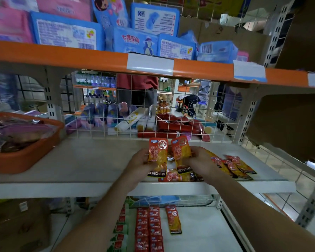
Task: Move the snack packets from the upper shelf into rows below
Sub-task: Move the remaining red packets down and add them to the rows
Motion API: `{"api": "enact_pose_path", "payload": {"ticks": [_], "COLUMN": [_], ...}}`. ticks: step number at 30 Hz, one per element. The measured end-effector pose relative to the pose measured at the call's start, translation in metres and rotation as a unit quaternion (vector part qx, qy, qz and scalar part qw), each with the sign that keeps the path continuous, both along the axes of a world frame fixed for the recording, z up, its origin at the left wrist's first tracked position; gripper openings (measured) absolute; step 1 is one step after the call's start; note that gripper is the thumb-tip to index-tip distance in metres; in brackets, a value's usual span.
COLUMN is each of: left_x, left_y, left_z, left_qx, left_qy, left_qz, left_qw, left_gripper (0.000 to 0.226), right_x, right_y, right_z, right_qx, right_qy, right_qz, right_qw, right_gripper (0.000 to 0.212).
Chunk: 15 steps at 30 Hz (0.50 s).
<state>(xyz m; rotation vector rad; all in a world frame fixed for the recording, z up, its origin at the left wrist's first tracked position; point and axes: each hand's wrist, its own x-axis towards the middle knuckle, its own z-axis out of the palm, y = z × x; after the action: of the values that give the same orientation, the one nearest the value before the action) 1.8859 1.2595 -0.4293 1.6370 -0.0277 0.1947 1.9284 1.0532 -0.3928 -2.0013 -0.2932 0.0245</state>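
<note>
The left hand [138, 165] grips one snack packet [157, 157] by its long edge, and the right hand [198, 162] pinches a second packet [181, 151] likewise, both upright just above the upper shelf [91, 160]; more loose packets [233, 165] lie flat to the right; rows [149, 228] are begun on the lower shelf [198, 230]; the packets look light, flat and glossy, probably slippery and soft; best held by edges or sealed ends

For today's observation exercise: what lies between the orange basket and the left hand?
Only bare white shelf between the basket and the left hand holding a packet, in the head view.
</note>
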Motion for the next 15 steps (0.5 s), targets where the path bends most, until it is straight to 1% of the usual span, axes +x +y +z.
{"api": "enact_pose_path", "payload": {"ticks": [3, 6, 9, 12, 15], "left_x": [-0.001, -0.002, -0.002, -0.005, -0.012], "left_y": [0.0, 0.001, 0.002, 0.0, -0.007], "left_z": [-0.001, -0.001, 0.0, 0.004, 0.009], "left_qx": [0.013, -0.007, -0.014, 0.004, 0.014], "left_qy": [-0.021, -0.03, -0.034, -0.033, -0.026], "left_qz": [-0.014, -0.019, -0.021, -0.023, -0.03], "left_qw": [1.0, 0.999, 0.999, 0.999, 0.999], "left_gripper": [0.038, 0.038, 0.038, 0.039, 0.04], "right_x": [-0.006, -0.015, -0.018, -0.022, -0.029], "right_y": [-0.009, -0.016, -0.022, -0.027, -0.032], "right_z": [-0.003, -0.006, -0.01, -0.012, -0.012], "right_qx": [0.041, 0.065, 0.075, 0.081, 0.073], "right_qy": [-0.003, -0.011, -0.011, 0.01, 0.01], "right_qz": [0.011, 0.024, 0.028, 0.042, 0.045], "right_qw": [0.999, 0.998, 0.997, 0.996, 0.996], "right_gripper": [0.034, 0.037, 0.036, 0.035, 0.034]}}
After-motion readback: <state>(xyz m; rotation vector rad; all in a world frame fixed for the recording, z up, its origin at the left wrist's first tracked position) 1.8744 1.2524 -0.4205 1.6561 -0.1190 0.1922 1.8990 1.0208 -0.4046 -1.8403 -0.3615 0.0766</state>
